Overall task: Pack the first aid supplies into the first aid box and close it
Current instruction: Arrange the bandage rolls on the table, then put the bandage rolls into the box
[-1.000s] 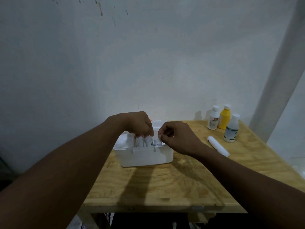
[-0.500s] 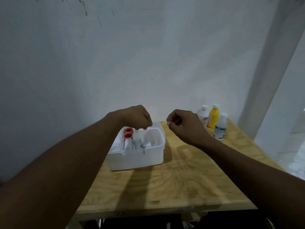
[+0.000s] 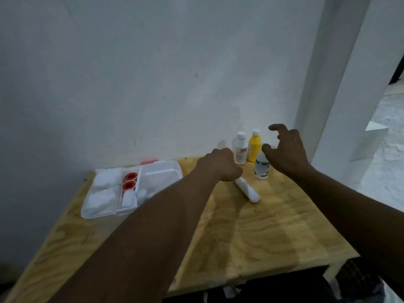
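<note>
The white first aid box (image 3: pixel 162 171) lies open at the table's back left. It holds white gauze pads (image 3: pixel 105 186), two red-capped items (image 3: pixel 129 181) and a small white bottle (image 3: pixel 129 199). A white bandage roll (image 3: pixel 249 191) lies on the wood to the box's right. My left hand (image 3: pixel 218 166) is curled over the roll's far end. My right hand (image 3: pixel 286 149) hovers with its fingers spread just above a white bottle with a green label (image 3: pixel 261 168). Behind it stand a clear bottle with a red label (image 3: pixel 240 149) and a yellow bottle (image 3: pixel 254 147).
The wooden table (image 3: pixel 251 237) stands against a white wall, with a white pillar (image 3: pixel 328 84) at its right. A red latch or lid part (image 3: pixel 149 162) shows behind the box. The table's right edge drops off to a pale floor.
Both hands have left the box and swung right. My left hand now closes on the bandage roll, and my right hand has opened over the bottles. The view has turned right.
</note>
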`<state>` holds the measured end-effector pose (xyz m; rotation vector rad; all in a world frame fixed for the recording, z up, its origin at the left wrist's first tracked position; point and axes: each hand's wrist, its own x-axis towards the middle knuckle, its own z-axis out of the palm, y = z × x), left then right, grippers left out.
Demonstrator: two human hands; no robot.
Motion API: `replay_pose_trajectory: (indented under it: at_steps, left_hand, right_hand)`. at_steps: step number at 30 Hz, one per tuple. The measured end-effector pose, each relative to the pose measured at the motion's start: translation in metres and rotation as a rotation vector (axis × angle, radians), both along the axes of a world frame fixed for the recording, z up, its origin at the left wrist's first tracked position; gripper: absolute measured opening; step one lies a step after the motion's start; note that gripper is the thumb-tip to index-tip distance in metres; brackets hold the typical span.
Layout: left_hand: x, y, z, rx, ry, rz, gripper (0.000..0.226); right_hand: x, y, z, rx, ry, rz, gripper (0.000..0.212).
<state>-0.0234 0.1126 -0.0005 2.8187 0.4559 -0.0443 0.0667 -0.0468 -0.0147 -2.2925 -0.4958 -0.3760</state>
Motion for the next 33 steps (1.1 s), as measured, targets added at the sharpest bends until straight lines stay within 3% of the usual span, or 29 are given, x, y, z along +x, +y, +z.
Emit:
replay_pose_trajectory:
  at_steps: [4,9,18,24,33]
  left_hand:
    - [0.018,-0.018,-0.025,0.017,0.048,0.073,0.052]
    - [0.029,-0.023,-0.038,0.015,0.053,0.142,0.052]
    - [0.032,-0.012,-0.033,-0.203,0.028,0.108,0.033]
    - [0.006,0.012,0.024,-0.270,-0.178,0.078,0.029]
    - [-0.086,0.105,0.110,-0.304,-0.392,0.192,0.016]
  right_hand:
    - [0.014,-0.004,-0.009,-0.096,0.042,0.073,0.056]
    - [0.022,-0.001,-0.018,-0.090,0.036,0.153,0.034]
    - [0.015,0.000,-0.021,-0.052,-0.031,0.135,0.027]
    - [-0.005,0.002,-0.001,0.000,-0.111,0.121,0.022]
    - [-0.063,0.058,0.070,0.192,-0.201,0.311,0.023]
